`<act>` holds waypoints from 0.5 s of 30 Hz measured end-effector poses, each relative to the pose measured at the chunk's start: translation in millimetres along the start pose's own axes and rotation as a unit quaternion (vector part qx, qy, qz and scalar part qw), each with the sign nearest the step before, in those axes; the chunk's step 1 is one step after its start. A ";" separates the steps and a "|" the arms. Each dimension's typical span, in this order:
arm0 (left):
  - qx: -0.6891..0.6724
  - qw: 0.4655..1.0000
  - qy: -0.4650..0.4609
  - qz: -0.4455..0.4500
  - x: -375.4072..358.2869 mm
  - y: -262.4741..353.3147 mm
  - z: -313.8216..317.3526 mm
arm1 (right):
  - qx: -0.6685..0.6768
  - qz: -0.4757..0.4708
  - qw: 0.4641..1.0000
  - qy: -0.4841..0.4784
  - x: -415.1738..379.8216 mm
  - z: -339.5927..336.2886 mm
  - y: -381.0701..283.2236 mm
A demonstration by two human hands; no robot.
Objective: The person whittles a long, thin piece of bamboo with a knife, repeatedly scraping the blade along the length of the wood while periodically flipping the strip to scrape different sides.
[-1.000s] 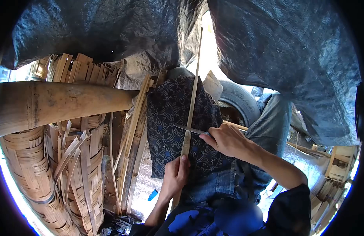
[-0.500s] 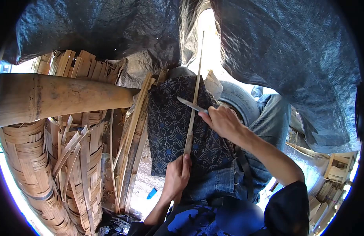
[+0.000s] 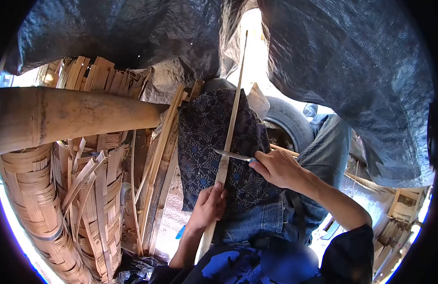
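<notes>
A long, thin bamboo strip (image 3: pixel 232 120) runs upright across a dark patterned cloth (image 3: pixel 200 142) on the person's lap. My left hand (image 3: pixel 209 206) is closed round the strip's lower part, with the thumb on top and the lower end showing below. My right hand (image 3: pixel 280 169) grips the handle of a knife (image 3: pixel 232 155). Its blade points left and crosses over the strip a little above my left hand. Most of the handle is hidden in my fingers.
A thick bamboo pole (image 3: pixel 86 116) juts in from the left above woven baskets (image 3: pixel 32 189). Split bamboo pieces (image 3: pixel 160 165) lean beside the cloth. A tire (image 3: pixel 290 120) is behind the right knee. Dark sheeting (image 3: pixel 351 71) hangs overhead.
My right hand and the knife have moved down along the strip, closer to my left hand. My left hand sits slightly higher and further left, and more of the strip's lower end shows.
</notes>
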State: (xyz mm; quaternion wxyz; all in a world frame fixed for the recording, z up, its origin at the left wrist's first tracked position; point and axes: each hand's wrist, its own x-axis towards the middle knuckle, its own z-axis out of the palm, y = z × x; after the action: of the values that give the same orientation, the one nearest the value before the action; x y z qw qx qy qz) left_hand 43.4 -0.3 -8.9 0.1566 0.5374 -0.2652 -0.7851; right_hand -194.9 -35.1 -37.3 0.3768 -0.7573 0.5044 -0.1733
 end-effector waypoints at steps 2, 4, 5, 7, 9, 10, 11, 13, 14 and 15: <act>0.019 1.000 0.005 -0.009 0.5 -1.1 -1.8 | -0.062 0.012 0.998 0.002 3.2 3.0 0.7; 0.037 0.999 0.014 0.028 0.8 -3.1 -2.1 | -0.073 0.010 0.997 0.014 5.4 7.3 -1.4; 0.037 0.999 0.013 0.026 0.1 -2.9 -0.8 | -0.086 0.004 0.996 0.023 5.9 8.6 -1.9; 0.038 0.998 0.033 0.034 -0.8 -1.2 2.1 | -0.084 0.003 0.996 0.024 8.4 10.4 1.5; 0.032 0.998 0.036 0.038 -0.8 -1.9 2.0 | -0.081 -0.003 0.996 0.025 12.4 11.2 3.9; 0.028 0.998 0.039 0.040 -1.1 -2.8 1.8 | -0.095 -0.010 0.995 0.037 13.7 11.5 4.4; 0.027 0.998 0.040 0.040 -1.3 -3.8 1.7 | -0.110 -0.016 0.993 0.049 14.0 12.1 4.8; 0.025 0.998 0.040 0.042 -1.3 -4.4 1.0 | -0.130 -0.018 0.991 0.039 13.4 15.7 4.9; 0.026 0.998 0.040 0.044 -1.8 -4.2 1.7 | -0.151 -0.018 0.988 0.031 14.0 17.4 5.4; 0.038 0.997 0.041 0.045 -2.8 -4.8 3.1 | -0.152 -0.019 0.988 0.032 17.8 18.2 6.4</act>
State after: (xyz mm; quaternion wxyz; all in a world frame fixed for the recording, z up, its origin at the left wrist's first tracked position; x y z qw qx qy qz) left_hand 41.8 5.8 -8.7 0.1817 0.5621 -0.3124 -0.7439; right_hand -179.6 -45.1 -56.0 0.2380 -0.8091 0.5223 -0.1261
